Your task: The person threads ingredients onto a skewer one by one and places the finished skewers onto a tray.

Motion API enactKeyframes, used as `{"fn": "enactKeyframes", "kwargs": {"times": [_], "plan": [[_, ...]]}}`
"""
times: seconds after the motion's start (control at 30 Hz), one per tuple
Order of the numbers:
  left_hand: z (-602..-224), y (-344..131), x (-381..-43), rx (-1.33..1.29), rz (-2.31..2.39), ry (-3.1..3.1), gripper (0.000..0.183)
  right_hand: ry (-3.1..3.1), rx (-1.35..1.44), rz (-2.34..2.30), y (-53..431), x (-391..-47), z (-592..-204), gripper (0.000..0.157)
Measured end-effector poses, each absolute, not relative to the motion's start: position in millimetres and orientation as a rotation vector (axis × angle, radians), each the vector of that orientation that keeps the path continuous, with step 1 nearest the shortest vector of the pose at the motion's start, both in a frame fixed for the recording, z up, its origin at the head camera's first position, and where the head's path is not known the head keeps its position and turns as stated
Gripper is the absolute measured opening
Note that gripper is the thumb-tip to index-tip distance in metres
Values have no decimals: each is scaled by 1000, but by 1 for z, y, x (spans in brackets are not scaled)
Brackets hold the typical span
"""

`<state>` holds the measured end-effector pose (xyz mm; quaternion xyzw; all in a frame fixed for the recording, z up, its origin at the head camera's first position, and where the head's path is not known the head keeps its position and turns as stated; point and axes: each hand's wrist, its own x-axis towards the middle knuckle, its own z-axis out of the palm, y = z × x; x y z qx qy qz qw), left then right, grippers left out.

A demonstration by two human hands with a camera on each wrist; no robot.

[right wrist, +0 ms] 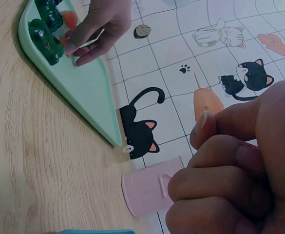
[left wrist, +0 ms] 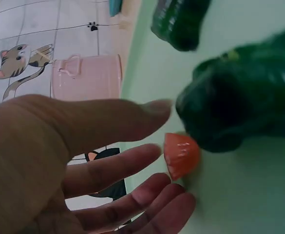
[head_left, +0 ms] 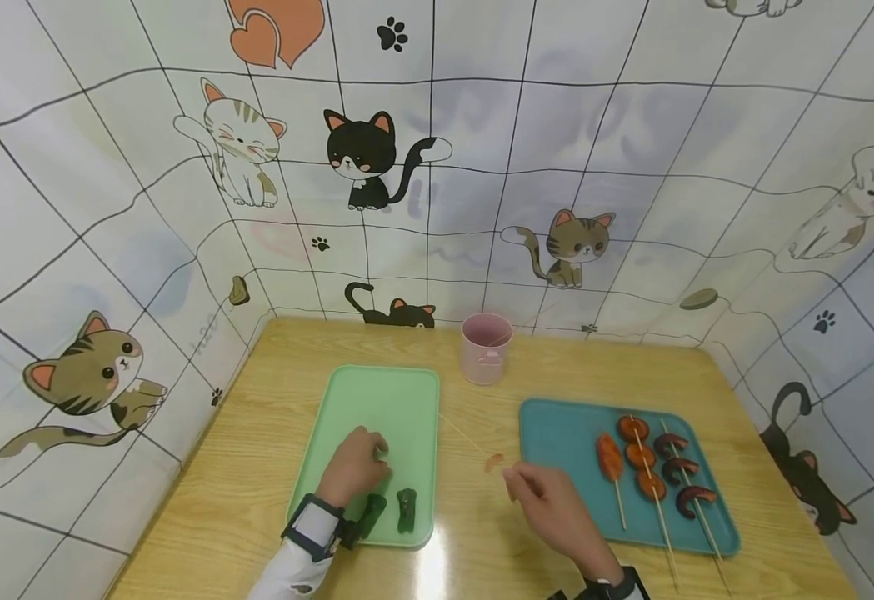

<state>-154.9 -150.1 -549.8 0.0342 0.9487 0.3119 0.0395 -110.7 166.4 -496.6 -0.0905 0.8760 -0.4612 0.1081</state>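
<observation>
My left hand [head_left: 354, 465] reaches over the light green tray [head_left: 384, 396]. In the left wrist view its thumb and fingers are apart, with the fingertips beside a small orange food piece [left wrist: 182, 156], perhaps carrot. Two dark green vegetable-like pieces [head_left: 407, 510] lie on the tray's near end, one partly behind the left wrist. My right hand [head_left: 552, 508], over the table between the trays, pinches a thin wooden skewer [head_left: 462, 432] between thumb and index finger. A thin orange slice [right wrist: 208, 103] is threaded on it near the fingertips; the skewer's tip points away from the hand.
At the right, a teal tray [head_left: 560, 429] carries several loaded skewers: a single reddish piece [head_left: 609, 457], round slices [head_left: 640, 455] and dark curled pieces [head_left: 695, 497]. A pink cup [head_left: 486, 358] with a thin stick in it stands at the back, near the cat-patterned wall covering [head_left: 466, 200].
</observation>
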Motion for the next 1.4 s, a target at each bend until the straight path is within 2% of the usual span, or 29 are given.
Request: {"fn": "enactKeyframes", "kwargs": {"times": [0.2, 0.67, 0.93, 1.13, 1.4], "plan": [[-546, -147, -151, 170, 937, 2935, 13, 2592, -270, -1352, 168, -109, -498, 39], [-548, -151, -153, 217, 1036, 2933, 10, 2562, -224, -1391, 171, -108, -499, 41], [-528, -147, -157, 234, 1423, 2841, 6, 2588, -206, -1393, 172, -108, -494, 38], [-516, -144, -156, 211, 1741, 2540, 16, 2619, -240, -1394, 169, -106, -490, 38], [-519, -142, -156, 275, 2125, 2116, 31, 2565, -367, -1390, 161, -103, -487, 41]]}}
